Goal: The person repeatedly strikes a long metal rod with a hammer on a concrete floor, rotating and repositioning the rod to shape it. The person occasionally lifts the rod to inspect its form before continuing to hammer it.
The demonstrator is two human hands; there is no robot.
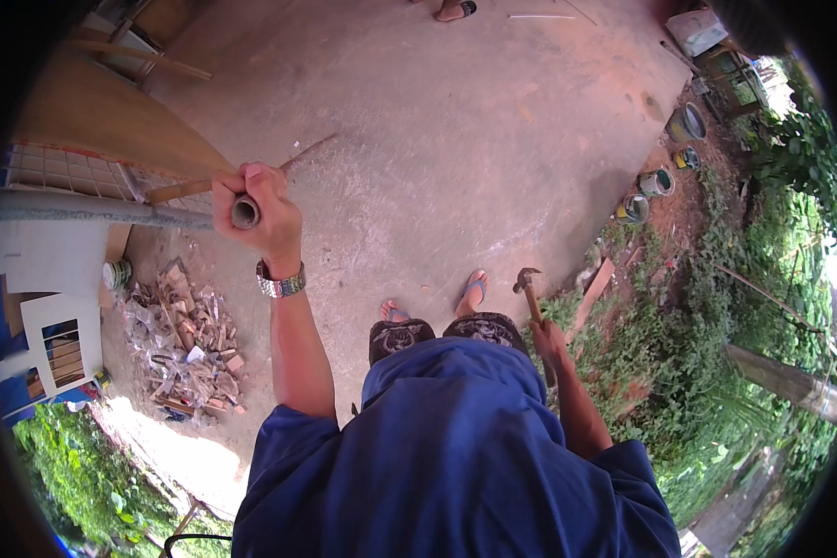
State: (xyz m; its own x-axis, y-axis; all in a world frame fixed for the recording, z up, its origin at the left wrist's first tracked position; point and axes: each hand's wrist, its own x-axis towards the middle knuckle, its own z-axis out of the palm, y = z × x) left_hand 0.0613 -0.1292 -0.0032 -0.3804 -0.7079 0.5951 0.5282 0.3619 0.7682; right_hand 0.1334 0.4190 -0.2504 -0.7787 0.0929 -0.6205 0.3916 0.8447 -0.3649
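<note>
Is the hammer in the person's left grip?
No, the hammer is in the right grip, while the left grip is closed around a pipe.

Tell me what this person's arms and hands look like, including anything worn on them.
The left sleeve and right sleeve are short and plain blue, leaving both forearms uncovered. Around the left wrist is a silver-coloured metal link band, perhaps a watch's; no band shows on the right. The left hand and right hand wear no gloves.
</note>
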